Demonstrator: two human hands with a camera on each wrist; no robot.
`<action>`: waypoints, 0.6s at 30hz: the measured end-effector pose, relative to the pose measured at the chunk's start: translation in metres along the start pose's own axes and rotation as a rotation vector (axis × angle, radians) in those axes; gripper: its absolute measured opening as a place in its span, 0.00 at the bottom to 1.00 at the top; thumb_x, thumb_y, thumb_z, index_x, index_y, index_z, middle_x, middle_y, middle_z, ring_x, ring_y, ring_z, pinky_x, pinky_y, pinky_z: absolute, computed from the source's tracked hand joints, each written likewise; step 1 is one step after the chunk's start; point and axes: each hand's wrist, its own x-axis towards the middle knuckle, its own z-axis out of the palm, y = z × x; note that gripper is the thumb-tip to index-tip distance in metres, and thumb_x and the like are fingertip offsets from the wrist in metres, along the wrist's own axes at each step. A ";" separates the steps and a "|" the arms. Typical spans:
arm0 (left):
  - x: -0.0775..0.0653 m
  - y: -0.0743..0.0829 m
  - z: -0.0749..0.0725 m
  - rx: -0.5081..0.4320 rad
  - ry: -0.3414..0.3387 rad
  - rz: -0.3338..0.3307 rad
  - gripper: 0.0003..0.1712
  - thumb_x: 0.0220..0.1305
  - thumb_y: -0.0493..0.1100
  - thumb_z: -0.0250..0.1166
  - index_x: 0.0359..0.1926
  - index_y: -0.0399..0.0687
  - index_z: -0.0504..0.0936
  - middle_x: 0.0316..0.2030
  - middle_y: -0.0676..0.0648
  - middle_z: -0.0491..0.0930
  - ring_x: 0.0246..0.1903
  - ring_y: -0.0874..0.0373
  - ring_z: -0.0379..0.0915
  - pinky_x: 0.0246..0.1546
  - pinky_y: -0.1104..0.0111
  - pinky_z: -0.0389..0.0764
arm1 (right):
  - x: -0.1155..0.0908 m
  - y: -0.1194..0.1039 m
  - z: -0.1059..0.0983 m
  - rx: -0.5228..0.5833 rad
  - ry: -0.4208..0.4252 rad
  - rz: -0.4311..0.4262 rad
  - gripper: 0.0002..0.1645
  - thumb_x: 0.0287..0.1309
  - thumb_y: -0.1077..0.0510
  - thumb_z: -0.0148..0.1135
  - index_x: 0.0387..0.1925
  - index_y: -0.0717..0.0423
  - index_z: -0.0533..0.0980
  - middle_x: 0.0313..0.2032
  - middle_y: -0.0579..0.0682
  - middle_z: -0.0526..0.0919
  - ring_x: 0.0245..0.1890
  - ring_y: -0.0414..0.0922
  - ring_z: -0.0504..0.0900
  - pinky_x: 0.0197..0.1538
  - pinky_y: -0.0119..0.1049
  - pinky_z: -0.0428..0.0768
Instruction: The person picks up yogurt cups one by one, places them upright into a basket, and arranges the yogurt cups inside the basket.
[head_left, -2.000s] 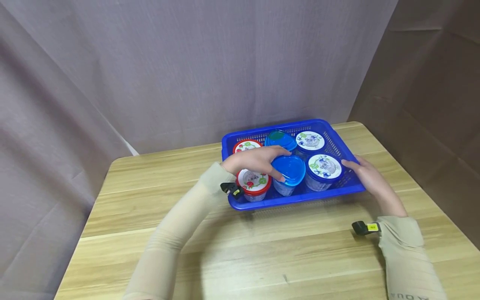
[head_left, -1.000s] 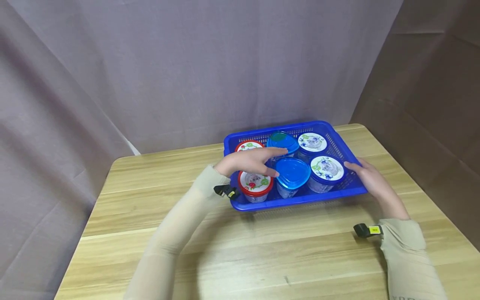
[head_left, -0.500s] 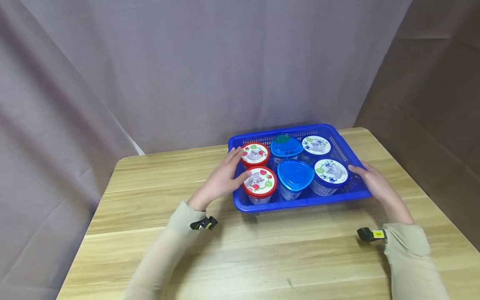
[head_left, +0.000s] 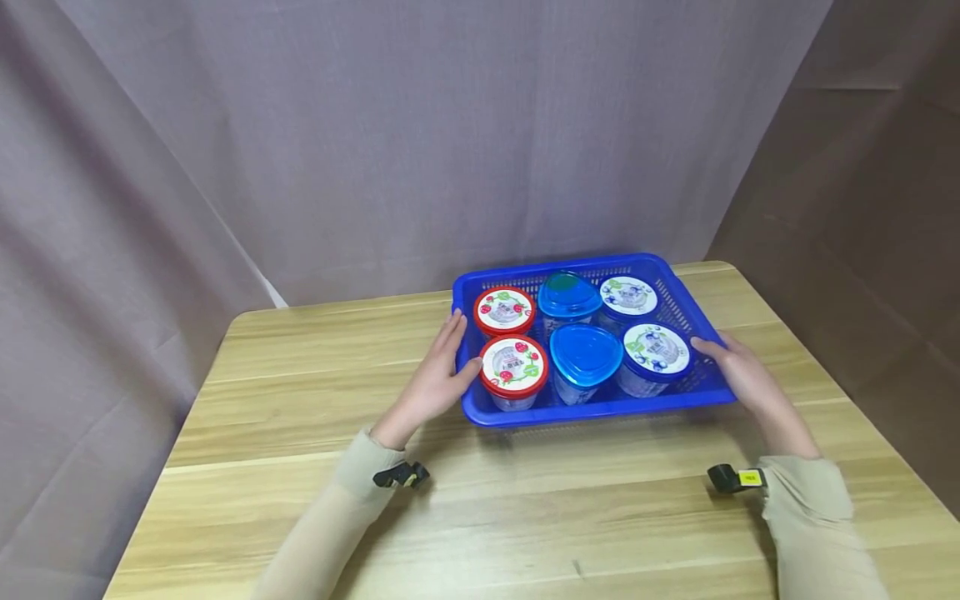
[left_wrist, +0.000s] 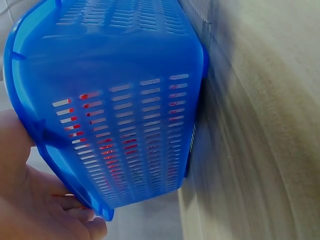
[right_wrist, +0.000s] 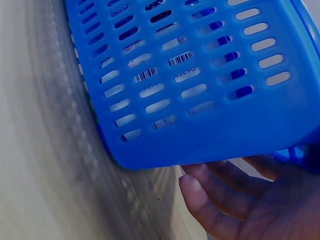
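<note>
A blue plastic basket [head_left: 600, 410] holds several lidded tubs standing upright. Two at the left have red-rimmed strawberry lids [head_left: 513, 367], two in the middle have clear blue rounded-triangle lids [head_left: 587, 354], and two at the right have blue-rimmed blueberry lids [head_left: 657, 348]. My left hand [head_left: 431, 383] grips the basket's left rim; in the left wrist view its fingers curl under the rim. At the opposite end my right hand [head_left: 750, 379] holds the right rim, thumb on top. The right wrist view shows its fingers [right_wrist: 222, 197] bent round the basket's outside.
The basket is at the back right of a wooden table [head_left: 300, 433]. A grey curtain [head_left: 375, 150] hangs close behind it, and a brown cloth wall [head_left: 862, 208] stands along the right side. Bare wood lies to the left and in front.
My left hand has left the front blue-lidded tub and moved left to the basket's left rim. My right hand stays on the right rim. The tubs keep their arrangement.
</note>
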 end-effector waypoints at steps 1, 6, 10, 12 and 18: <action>-0.001 0.000 0.000 -0.005 0.003 -0.003 0.42 0.73 0.47 0.59 0.77 0.33 0.51 0.79 0.41 0.43 0.78 0.48 0.34 0.75 0.56 0.45 | 0.000 0.000 0.000 0.002 -0.003 -0.001 0.48 0.75 0.35 0.40 0.75 0.72 0.49 0.42 0.52 0.82 0.34 0.38 0.81 0.41 0.32 0.77; -0.002 0.001 0.000 -0.025 0.014 -0.006 0.42 0.73 0.46 0.58 0.77 0.34 0.51 0.79 0.41 0.43 0.78 0.47 0.35 0.75 0.55 0.45 | 0.001 0.000 -0.002 -0.001 -0.018 -0.017 0.47 0.76 0.37 0.39 0.74 0.73 0.50 0.41 0.52 0.83 0.34 0.39 0.82 0.41 0.32 0.77; -0.002 0.001 0.001 -0.027 0.019 -0.006 0.41 0.73 0.46 0.58 0.77 0.35 0.51 0.79 0.42 0.43 0.78 0.48 0.35 0.75 0.57 0.45 | 0.002 0.001 -0.002 -0.036 -0.008 -0.041 0.45 0.77 0.39 0.38 0.74 0.74 0.51 0.46 0.61 0.82 0.35 0.37 0.81 0.43 0.33 0.75; -0.003 0.001 0.001 -0.028 0.024 -0.008 0.41 0.73 0.46 0.58 0.77 0.35 0.51 0.79 0.43 0.43 0.78 0.48 0.36 0.75 0.57 0.45 | 0.003 0.001 -0.002 -0.049 -0.002 -0.051 0.44 0.77 0.39 0.38 0.73 0.74 0.52 0.48 0.64 0.81 0.35 0.36 0.80 0.45 0.35 0.73; -0.004 0.003 0.000 -0.040 0.035 0.000 0.42 0.72 0.47 0.58 0.77 0.33 0.52 0.79 0.42 0.43 0.78 0.47 0.36 0.75 0.53 0.45 | 0.004 0.003 -0.002 -0.044 -0.003 -0.042 0.43 0.77 0.40 0.38 0.72 0.74 0.53 0.46 0.61 0.82 0.34 0.37 0.80 0.45 0.37 0.73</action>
